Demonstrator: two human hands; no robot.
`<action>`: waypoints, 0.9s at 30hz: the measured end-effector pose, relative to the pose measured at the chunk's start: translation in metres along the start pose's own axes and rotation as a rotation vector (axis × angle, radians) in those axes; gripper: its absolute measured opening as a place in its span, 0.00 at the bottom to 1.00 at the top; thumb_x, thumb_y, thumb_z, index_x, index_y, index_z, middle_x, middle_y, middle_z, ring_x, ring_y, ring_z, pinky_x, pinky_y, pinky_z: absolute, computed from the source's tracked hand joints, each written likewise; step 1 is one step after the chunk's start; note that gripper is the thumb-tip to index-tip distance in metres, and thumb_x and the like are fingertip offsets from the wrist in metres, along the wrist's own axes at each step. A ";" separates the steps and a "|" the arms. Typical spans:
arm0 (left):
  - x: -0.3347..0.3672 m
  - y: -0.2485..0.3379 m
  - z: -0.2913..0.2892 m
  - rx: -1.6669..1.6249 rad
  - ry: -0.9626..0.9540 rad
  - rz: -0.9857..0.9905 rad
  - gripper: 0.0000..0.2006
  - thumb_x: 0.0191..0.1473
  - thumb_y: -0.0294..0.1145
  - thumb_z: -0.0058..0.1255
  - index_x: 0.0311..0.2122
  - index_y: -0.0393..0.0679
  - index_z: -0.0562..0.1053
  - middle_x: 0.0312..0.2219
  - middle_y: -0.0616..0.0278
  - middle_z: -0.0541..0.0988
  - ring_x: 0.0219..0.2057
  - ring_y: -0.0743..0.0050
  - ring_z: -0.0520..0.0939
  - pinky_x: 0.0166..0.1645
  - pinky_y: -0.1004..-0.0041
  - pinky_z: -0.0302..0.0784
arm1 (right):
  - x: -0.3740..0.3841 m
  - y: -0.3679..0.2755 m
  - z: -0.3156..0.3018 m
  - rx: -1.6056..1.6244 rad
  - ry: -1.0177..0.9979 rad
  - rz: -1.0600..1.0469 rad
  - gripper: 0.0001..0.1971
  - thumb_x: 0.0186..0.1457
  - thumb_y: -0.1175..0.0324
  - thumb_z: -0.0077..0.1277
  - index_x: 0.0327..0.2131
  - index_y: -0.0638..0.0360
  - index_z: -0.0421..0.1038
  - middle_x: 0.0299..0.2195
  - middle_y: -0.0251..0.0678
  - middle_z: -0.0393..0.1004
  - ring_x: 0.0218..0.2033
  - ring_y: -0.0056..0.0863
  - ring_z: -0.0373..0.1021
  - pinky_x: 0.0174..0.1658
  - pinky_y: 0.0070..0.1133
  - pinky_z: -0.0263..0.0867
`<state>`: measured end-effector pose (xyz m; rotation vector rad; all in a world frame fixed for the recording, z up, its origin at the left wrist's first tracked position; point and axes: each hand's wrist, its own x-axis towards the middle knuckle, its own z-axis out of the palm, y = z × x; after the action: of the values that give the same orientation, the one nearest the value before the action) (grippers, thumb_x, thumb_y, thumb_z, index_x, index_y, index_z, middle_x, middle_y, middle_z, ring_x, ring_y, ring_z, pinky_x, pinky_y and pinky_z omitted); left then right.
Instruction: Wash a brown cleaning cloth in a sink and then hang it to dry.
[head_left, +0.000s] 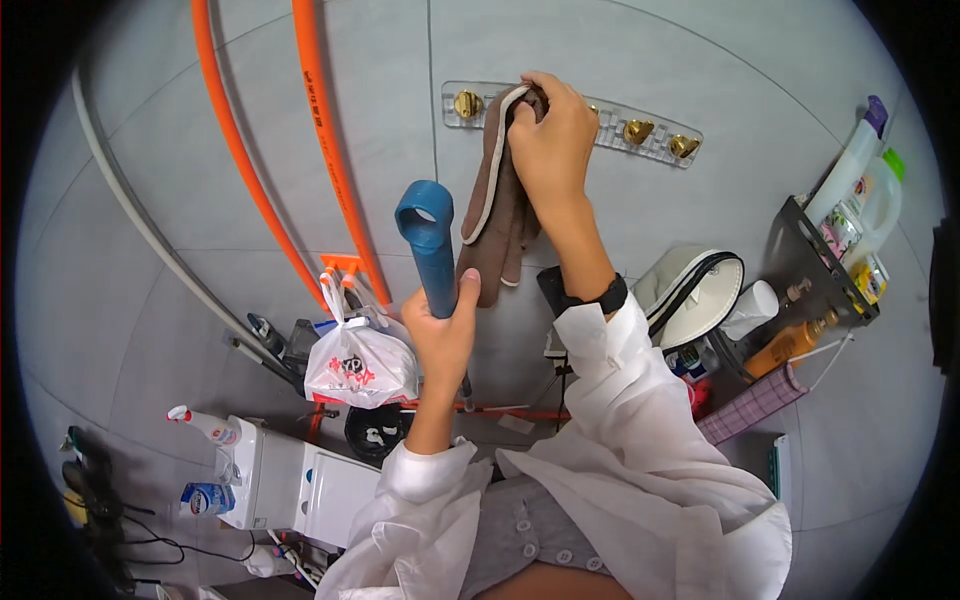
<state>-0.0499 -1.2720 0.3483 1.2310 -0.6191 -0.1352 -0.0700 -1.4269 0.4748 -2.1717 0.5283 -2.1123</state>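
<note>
My left hand is closed around a blue handle that ends in a hollow ring at its top. Higher up, my right hand pinches the upper end of a brown folded cloth with pale edging. The cloth hangs downward in front of a clear hook rail on the grey tiled wall. Gold hooks show on both sides of the cloth and hand. Whether the cloth touches a hook is hidden behind my fingers. Its lower end hangs close beside my left thumb.
Two orange pipes run down the wall at left, with a white plastic bag hanging at their lower end. A black shelf with bottles is at right, near a pale cap-like item. Lower left stands a white toilet.
</note>
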 end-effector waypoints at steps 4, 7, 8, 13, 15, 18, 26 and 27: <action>0.002 0.000 0.001 -0.020 -0.008 -0.015 0.17 0.47 0.29 0.56 0.13 0.40 0.64 0.10 0.76 0.62 0.15 0.91 0.60 0.20 0.82 0.52 | -0.011 0.001 0.000 0.241 0.274 0.017 0.14 0.42 0.81 0.46 0.36 0.67 0.71 0.31 0.43 0.72 0.34 0.37 0.69 0.40 0.27 0.65; 0.002 -0.007 0.000 -0.025 0.014 0.010 0.16 0.47 0.31 0.56 0.14 0.42 0.64 0.09 0.73 0.64 0.11 0.89 0.61 0.17 0.83 0.52 | -0.024 0.006 0.000 0.386 0.477 0.094 0.13 0.46 0.80 0.47 0.38 0.65 0.71 0.32 0.40 0.73 0.35 0.34 0.70 0.41 0.26 0.66; 0.003 -0.012 -0.002 -0.038 0.016 0.011 0.16 0.47 0.31 0.56 0.14 0.42 0.64 0.10 0.73 0.64 0.11 0.89 0.62 0.17 0.83 0.52 | -0.037 -0.002 -0.004 0.417 0.337 0.202 0.18 0.48 0.78 0.47 0.46 0.67 0.66 0.40 0.45 0.71 0.43 0.39 0.68 0.47 0.27 0.63; 0.001 -0.006 0.003 -0.056 0.004 -0.064 0.15 0.46 0.29 0.56 0.14 0.38 0.66 0.11 0.75 0.63 0.16 0.91 0.60 0.20 0.82 0.54 | -0.087 0.010 0.021 0.362 -0.002 0.083 0.33 0.54 0.76 0.43 0.59 0.71 0.37 0.60 0.55 0.43 0.61 0.45 0.44 0.60 0.30 0.44; 0.000 -0.002 -0.002 -0.060 0.029 -0.084 0.14 0.46 0.29 0.56 0.15 0.38 0.66 0.11 0.76 0.64 0.16 0.91 0.60 0.20 0.82 0.54 | -0.087 0.010 0.025 0.379 -0.020 0.056 0.33 0.54 0.77 0.39 0.59 0.71 0.35 0.60 0.57 0.40 0.62 0.46 0.41 0.61 0.30 0.43; 0.004 -0.012 -0.011 -0.056 0.062 -0.038 0.15 0.47 0.30 0.56 0.14 0.43 0.64 0.10 0.74 0.63 0.12 0.89 0.62 0.17 0.83 0.53 | -0.067 0.008 0.025 0.448 0.025 0.011 0.31 0.54 0.78 0.36 0.59 0.71 0.36 0.60 0.57 0.43 0.61 0.46 0.44 0.60 0.30 0.43; -0.003 -0.015 0.003 -0.036 -0.030 -0.060 0.14 0.47 0.29 0.56 0.15 0.38 0.66 0.12 0.76 0.64 0.16 0.92 0.61 0.20 0.82 0.54 | -0.066 0.019 0.000 0.341 -0.117 0.029 0.31 0.52 0.80 0.35 0.60 0.65 0.39 0.58 0.56 0.49 0.59 0.46 0.50 0.60 0.29 0.46; -0.003 -0.014 0.004 -0.029 -0.049 -0.029 0.14 0.47 0.29 0.56 0.16 0.38 0.66 0.12 0.76 0.64 0.16 0.92 0.61 0.20 0.82 0.54 | -0.073 0.020 -0.001 0.406 -0.147 0.067 0.32 0.51 0.81 0.35 0.60 0.66 0.38 0.58 0.55 0.47 0.60 0.46 0.49 0.60 0.29 0.45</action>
<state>-0.0515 -1.2793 0.3350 1.2115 -0.6404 -0.1983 -0.0744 -1.4246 0.3994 -2.0207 0.1405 -1.8135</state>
